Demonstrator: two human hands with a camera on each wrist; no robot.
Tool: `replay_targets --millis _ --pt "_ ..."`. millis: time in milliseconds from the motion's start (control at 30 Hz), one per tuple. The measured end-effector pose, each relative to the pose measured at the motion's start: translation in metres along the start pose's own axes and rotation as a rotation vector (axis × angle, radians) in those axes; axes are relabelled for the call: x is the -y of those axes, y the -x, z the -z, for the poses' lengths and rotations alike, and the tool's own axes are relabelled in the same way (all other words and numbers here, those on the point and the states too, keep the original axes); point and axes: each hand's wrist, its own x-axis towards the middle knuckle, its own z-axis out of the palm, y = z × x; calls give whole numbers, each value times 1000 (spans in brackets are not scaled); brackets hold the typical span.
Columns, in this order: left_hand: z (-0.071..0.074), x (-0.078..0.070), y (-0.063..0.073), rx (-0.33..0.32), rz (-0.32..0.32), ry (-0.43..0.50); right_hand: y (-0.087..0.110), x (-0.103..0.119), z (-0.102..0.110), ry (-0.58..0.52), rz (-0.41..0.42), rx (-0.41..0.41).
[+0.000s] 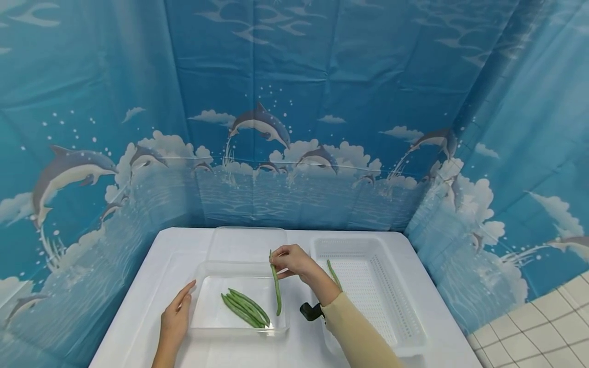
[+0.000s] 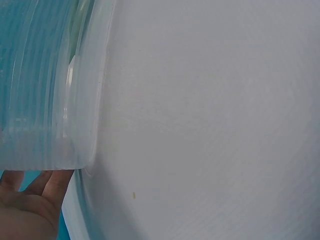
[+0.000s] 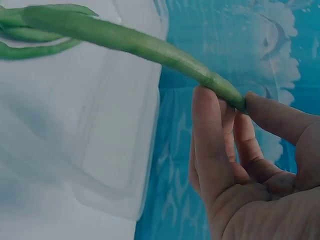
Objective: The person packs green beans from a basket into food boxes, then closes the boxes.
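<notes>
My right hand (image 1: 294, 261) pinches a green bean (image 1: 277, 291) by one end between thumb and fingers. The bean hangs over the right side of a clear plastic container (image 1: 239, 331); the right wrist view shows the pinched tip (image 3: 225, 90) up close. Several green beans (image 1: 246, 307) lie together inside the container. At its left side is my left hand (image 1: 175, 319), with fingers extended; in the left wrist view the fingertips (image 2: 59, 184) are right at the container's wall (image 2: 45, 150).
To the right stands a white perforated basket (image 1: 414, 327) with one green bean (image 1: 334, 273) in it, partly behind my right forearm. A clear lid (image 1: 248, 236) lies behind the container. Dolphin-print curtains (image 1: 294, 194) surround the white table (image 1: 142, 306).
</notes>
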Motion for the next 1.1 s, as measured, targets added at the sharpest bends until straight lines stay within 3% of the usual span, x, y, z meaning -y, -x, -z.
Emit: replay_targets --millis 533,867,1100 --pt "-1 0 0 -18 7 -12 -24 -24 -77 246 -70 -3" --pt "-2 3 2 1 4 -20 -26 -37 -97 362 -81 -1" --pt "-2 4 0 -15 -23 -20 -26 -37 -103 352 -62 -1"
